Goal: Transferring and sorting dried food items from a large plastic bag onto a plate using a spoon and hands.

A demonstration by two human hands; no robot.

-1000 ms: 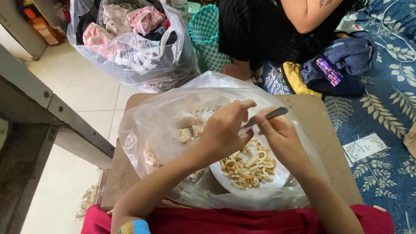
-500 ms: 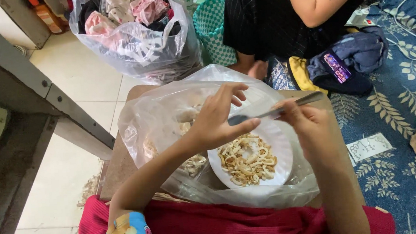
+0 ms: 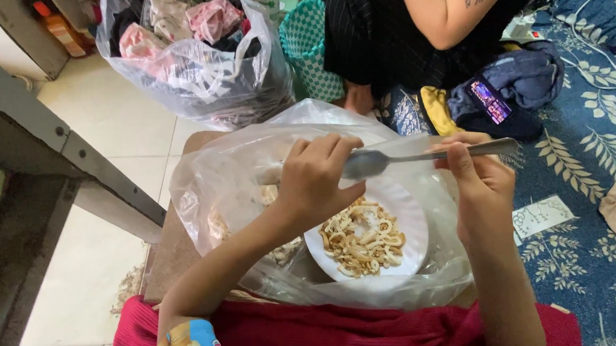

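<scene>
Left hand up over the white plate, fingers curled tight and pinching the bowl end of a metal spoon. Whether anything small sits between those fingertips: cannot tell, hidden by the knuckles. Right hand closed around the spoon's handle, thumb on top, handle tip poking out past the fingers toward the right. Spoon held level, hovering above the plate, not touching the food. On the plate below, a heap of pale, curly beige pieces, piled toward the middle and near edge. Plate resting inside a big clear plastic bag, the bag's crumpled sides rising all round it, more of the same pale pieces visible through the plastic at the left. All of it set on a brown wooden board. Red cloth across the lap at the bottom. Beyond, another bag stuffed with clothes and a seated person in black, well apart.
</scene>
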